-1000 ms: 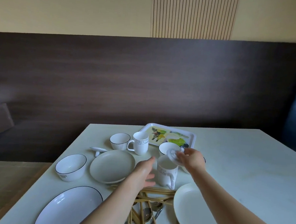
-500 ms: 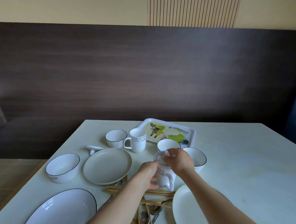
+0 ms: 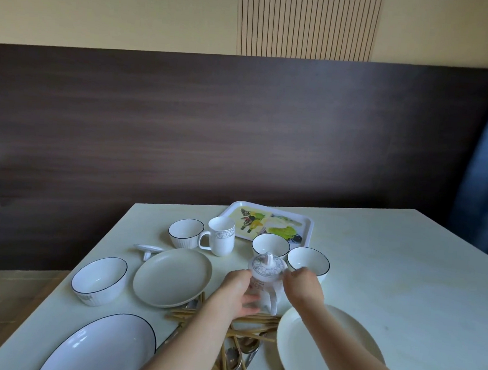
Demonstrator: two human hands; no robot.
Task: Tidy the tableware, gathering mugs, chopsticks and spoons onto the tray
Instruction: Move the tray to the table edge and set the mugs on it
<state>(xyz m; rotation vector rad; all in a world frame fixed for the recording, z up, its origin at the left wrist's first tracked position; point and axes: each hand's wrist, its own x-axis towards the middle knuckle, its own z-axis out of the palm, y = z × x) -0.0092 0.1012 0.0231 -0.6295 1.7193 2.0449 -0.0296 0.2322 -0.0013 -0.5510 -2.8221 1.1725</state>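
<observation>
Fingers of left hand wrap upright lidded mug, handle facing the camera; right hand unclear.

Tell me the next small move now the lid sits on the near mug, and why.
Probably lift the lidded mug, which both the left hand and right hand flank, toward the tray. The tray holds no tableware yet and lies just beyond the two bowls.
</observation>
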